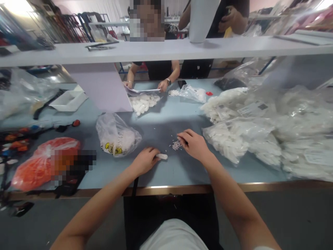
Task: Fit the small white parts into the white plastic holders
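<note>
My left hand (146, 160) rests low over the blue-grey table with its fingers closed on a small white plastic piece (162, 156), whose end sticks out to the right. Beside my right hand (193, 143) lies a little pile of tiny white pieces (176, 145), a few of them scattered around it. The right fingers are curled together at the pile's right edge; whatever is between them is too small or hidden to make out. A clear plastic bag with yellow print (118, 137) sits just beyond my left hand, with white contents inside.
Large clear bags of white parts (234, 139) fill the right side. An orange-filled bag (39, 163) and wired parts (20, 139) lie left, near a white tray (68, 100). A shelf (156, 52) crosses above the table. Opposite, a person's hands (163, 85) hold papers.
</note>
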Tool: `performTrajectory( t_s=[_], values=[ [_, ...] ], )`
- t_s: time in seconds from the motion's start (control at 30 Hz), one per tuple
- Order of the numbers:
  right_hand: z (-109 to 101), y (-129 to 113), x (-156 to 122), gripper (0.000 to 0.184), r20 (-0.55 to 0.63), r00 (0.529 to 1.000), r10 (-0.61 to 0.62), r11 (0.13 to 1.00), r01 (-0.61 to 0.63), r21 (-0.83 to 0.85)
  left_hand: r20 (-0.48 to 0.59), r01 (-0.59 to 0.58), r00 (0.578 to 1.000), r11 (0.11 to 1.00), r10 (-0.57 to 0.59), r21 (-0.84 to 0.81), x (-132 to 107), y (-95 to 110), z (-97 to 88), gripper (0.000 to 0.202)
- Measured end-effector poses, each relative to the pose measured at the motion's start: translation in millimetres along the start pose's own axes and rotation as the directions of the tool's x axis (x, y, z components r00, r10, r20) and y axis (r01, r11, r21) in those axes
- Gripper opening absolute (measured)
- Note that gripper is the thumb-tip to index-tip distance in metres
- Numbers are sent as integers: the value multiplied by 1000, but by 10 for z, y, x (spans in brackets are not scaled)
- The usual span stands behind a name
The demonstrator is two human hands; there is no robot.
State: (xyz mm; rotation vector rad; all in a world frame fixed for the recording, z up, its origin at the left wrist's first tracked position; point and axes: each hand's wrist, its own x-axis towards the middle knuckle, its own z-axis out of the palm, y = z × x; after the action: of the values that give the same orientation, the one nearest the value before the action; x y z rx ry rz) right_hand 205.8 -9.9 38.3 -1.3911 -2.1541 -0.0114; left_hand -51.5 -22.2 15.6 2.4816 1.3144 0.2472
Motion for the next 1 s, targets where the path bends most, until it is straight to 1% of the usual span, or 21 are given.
performTrajectory(
  t_s=[0.07, 0.13, 0.2, 0.23, 0.27, 0.3, 0.33, 0.37, 0.4, 0.43, 0.47, 0.5, 0.53, 0.57, 0.63, 0.7, 0.77, 0.9, 1.0],
  values=[
    [-146, 1, -53, 26, -40, 999, -2, 1000, 1, -29, -7, 10, 1000, 997, -9, 75, 10, -30, 19, 20],
    [-341, 56, -133, 26, -103, 995, 2, 999, -8, -51, -8, 36, 999, 991, -36, 131, 14, -112, -6, 21],
    [-573, 159, -223, 27, -195, 979, 51, 994, -68, -80, -4, 66, 998, 989, -66, 132, 18, -211, -59, 21],
    [-697, 224, -265, 28, -262, 961, 92, 985, -126, -119, -2, 56, 998, 991, -56, 120, 26, -255, -92, 23],
    [-820, 293, -303, 28, -349, 925, 151, 963, -217, -158, -24, 62, 998, 992, -60, 112, 42, -289, -127, 27],
    [-940, 364, -333, 29, -446, 868, 219, 929, -325, -175, -49, 69, 997, 993, -64, 100, 65, -311, -163, 30],
    [-1052, 437, -354, 29, -508, 816, 274, 893, -412, -180, -87, 78, 994, 993, -70, 87, 95, -317, -201, 32],
    [-1153, 510, -365, 30, -550, 775, 311, 861, -475, -183, -113, 76, 991, 994, -67, 73, 133, -309, -238, 34],
    [-1239, 582, -367, 31, -557, 762, 330, 837, -510, -201, -140, 72, 988, 996, -63, 61, 176, -287, -275, 36],
    [-1308, 653, -362, 31, -547, 766, 338, 818, -527, -233, -155, 66, 986, 997, -57, 49, 224, -256, -308, 38],
    [-1360, 724, -350, 30, -500, 793, 348, 804, -527, -275, -178, 58, 983, 998, -51, 35, 273, -218, -337, 38],
    [-1394, 793, -334, 29, -413, 830, 375, 790, -519, -327, -199, 47, 979, 999, -41, 25, 321, -180, -358, 37],
    [-1412, 861, -317, 28, -309, 854, 419, 764, -516, -389, -217, 34, 976, 999, -29, 19, 368, -144, -370, 35],
    [-1416, 928, -300, 28, -214, 856, 471, 728, -514, -453, -233, 26, 972, 1000, -22, 14, 410, -115, -372, 34],
    [-1398, 1051, -269, 31, -73, 831, 551, 671, -493, -554, -260, 13, 965, 1000, -11, 7, 474, -82, -345, 31],
    [-1367, 1155, -245, 38, 13, 814, 580, 660, -461, -593, -288, 10, 958, 1000, -8, 4, 505, -81, -285, 29],
    [-1342, 1232, -220, 43, 83, 801, 593, 676, -439, -591, -313, 12, 950, 1000, -8, 11, 504, -100, -216, 27],
    [-1290, 1319, -156, 30, 218, 740, 636, 703, -439, -560, -329, 9, 944, 1000, -5, 9, 454, -144, -118, 25],
    [-1211, 1356, -112, 31, 337, 722, 604, 756, -384, -530, -316, 9, 949, 1000, -6, 10, 421, -185, -76, 25]
  ],
)
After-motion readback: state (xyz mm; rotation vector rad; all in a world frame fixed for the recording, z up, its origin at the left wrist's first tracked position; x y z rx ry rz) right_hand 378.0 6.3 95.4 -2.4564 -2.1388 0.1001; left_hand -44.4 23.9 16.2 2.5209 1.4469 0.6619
